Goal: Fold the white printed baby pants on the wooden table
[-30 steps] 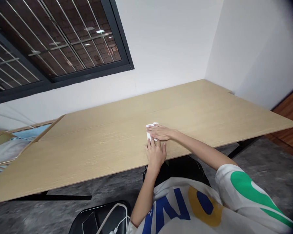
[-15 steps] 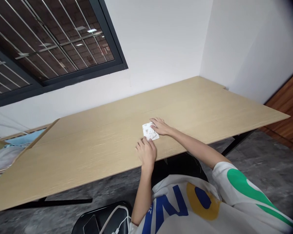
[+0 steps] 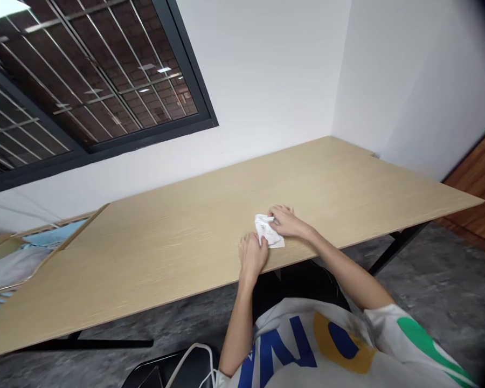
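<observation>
A small white printed cloth [image 3: 268,234] lies near the front edge of a long light-wood table [image 3: 178,242]. My left hand [image 3: 252,255] rests at the cloth's left corner, its fingers curled and pinching that edge. On the cloth's right side my right hand [image 3: 286,220] has its fingers bent over the far edge, which looks lifted and rumpled. The two hands sit close together, with the cloth between them.
A white wall and a dark-framed barred window stand behind the table. A wooden crib-like frame [image 3: 28,253] with blue bedding adjoins the table's left end. A black chair [image 3: 173,372] with a white cable sits below left of me. Grey floor runs under the table.
The cloth was flat under my palm, then showed as a flat square; now its far edge is gathered under my right fingers. Both hands have shifted slightly right.
</observation>
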### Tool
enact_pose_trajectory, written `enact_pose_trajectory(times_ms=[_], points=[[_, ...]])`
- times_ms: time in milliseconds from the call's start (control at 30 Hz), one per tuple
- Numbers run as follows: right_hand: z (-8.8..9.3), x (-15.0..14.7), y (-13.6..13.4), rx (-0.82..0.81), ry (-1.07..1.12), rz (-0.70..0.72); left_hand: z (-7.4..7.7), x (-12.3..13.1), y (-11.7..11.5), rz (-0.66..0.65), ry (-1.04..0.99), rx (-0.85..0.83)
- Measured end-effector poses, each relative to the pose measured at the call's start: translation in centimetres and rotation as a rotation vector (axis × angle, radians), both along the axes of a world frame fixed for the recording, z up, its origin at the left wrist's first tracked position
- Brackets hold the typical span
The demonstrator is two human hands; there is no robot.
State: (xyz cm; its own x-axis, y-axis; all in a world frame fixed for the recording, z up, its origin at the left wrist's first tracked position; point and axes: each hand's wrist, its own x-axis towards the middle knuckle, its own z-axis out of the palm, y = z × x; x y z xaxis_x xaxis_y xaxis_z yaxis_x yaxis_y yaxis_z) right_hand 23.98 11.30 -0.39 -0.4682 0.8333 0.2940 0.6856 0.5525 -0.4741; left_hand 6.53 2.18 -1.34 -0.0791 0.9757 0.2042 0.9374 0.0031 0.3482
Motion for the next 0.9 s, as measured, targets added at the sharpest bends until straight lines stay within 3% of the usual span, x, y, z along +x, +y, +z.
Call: enact_pose_trajectory(times_ms=[100,233,400,567,700,800,900], points=[[0.5,5.2,-4.3,0.002,0.131,-0.105,0.1,2.9,-1.7,-0.163,-0.079,0.051],[1.6,13.3,-11.3,-0.161,0.367,-0.210,0.2,7.5,-3.4,-0.550,-0.340,0.098],[2.4,20.2,-18.4,-0.009,0.535,-0.532,0.3,13.3,-5.2,-0.959,-0.573,0.104],[2.5,21.3,-20.2,0.185,0.518,-0.776,1.6,16.7,-7.6,-1.182,-0.738,0.042],[2.5,20.4,-20.0,0.167,0.544,-0.826,2.6,17.6,-8.1,-1.193,-0.793,-0.030],[2.3,20.1,-19.9,0.116,0.606,-0.881,2.6,17.7,-7.6,-1.199,-0.820,-0.042],[2.2,19.9,-19.8,0.070,0.639,-0.838,2.3,17.6,-7.0,-1.215,-0.826,0.012]])
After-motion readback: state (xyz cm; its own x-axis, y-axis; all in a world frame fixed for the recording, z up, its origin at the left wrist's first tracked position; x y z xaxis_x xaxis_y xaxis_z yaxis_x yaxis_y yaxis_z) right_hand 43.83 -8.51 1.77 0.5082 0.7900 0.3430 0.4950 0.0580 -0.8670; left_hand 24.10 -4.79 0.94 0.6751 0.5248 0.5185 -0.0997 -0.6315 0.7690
